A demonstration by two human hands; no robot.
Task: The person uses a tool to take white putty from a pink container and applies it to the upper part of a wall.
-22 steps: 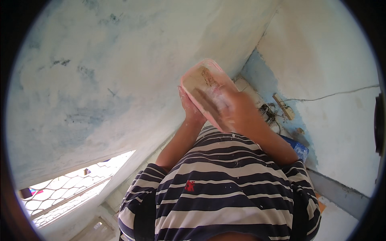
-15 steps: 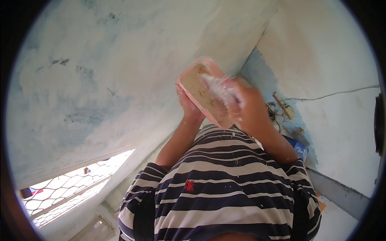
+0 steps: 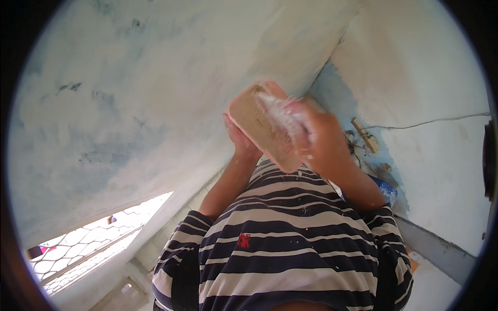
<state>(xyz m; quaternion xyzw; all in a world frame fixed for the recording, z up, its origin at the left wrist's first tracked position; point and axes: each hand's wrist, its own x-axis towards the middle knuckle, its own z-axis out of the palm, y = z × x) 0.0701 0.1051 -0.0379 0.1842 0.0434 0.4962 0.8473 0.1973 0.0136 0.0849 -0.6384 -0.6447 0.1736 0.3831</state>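
Note:
My left hand grips the near-left edge of a rectangular slab with a pink rim and a tan, rough face, held tilted in front of my chest. Part of its grip is hidden behind the slab. Over the slab's right side is my right hand, its fingers curled and blurred by motion. White, putty-like smears cover these fingers. A whitish shape reaches from them onto the tan face, too blurred to name. Dark crumbly marks show on the face near its far end.
A patchy white and blue wall rises ahead and meets another wall at a corner on the right. There, a wooden piece with a cable and tangled wires hangs. A bright grilled window lies lower left; a blue bag-like thing is beside my right elbow.
The slab has dropped slightly toward my chest and turned a little. My right hand stays over its face, still blurred, and my left hand keeps its grip.

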